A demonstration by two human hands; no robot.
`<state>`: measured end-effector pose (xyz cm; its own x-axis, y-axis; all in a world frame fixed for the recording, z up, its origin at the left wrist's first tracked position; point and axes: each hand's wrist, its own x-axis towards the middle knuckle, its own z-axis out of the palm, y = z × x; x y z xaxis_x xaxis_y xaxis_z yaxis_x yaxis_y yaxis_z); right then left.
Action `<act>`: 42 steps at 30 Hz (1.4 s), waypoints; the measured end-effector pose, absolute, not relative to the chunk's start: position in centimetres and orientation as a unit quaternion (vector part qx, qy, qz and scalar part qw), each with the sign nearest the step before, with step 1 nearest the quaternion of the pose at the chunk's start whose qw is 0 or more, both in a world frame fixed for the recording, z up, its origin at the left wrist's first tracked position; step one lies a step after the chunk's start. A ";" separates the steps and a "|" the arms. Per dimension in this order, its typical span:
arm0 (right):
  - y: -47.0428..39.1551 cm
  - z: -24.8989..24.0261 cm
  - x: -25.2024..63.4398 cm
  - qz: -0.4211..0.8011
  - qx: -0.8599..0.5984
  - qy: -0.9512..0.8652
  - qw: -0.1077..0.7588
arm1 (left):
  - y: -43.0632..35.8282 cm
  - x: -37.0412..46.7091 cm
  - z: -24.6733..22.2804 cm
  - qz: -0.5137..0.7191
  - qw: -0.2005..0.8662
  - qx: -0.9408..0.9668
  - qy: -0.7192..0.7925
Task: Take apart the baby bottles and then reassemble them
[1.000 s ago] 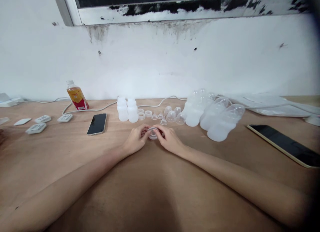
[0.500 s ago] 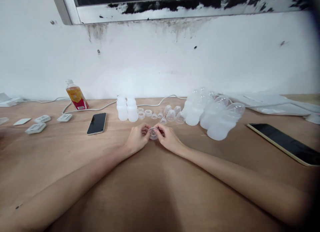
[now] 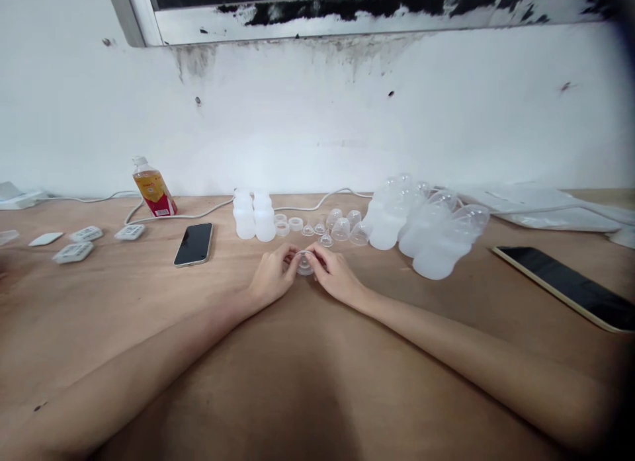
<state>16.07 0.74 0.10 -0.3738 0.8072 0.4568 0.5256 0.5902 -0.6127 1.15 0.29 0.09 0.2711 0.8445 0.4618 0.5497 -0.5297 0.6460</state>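
Note:
Between my hands at the middle of the table is a clear round baby bottle nipple (image 3: 305,264), seemingly with a collar ring around it; the fingers hide its sides. My left hand (image 3: 272,274) pinches its left edge with thumb and fingers. On the opposite edge, my right hand (image 3: 337,276) is closed in the same way. Just beyond lie loose collar rings (image 3: 282,228), several small nipples (image 3: 325,240) and clear dome caps (image 3: 341,229). White baby bottles (image 3: 264,227) without caps stand behind my left hand. Capped bottles (image 3: 384,229) are grouped to the right.
A phone (image 3: 193,244) lies left and a bigger phone (image 3: 565,286) right. A drink bottle (image 3: 155,191) stands near the wall, beside a white cable (image 3: 198,216). Small white boxes (image 3: 73,252) lie far left; a plastic bag (image 3: 536,206) is at the back right.
The nipple piece has tilted slightly between my fingers. Both hands keep their grip in nearly the same place; the whole view has shifted a little.

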 end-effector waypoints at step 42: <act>0.8 -0.1 16.1 0.166 -0.448 -0.815 0.327 | 1.7 0.2 -0.6 0.349 0.230 0.786 0.455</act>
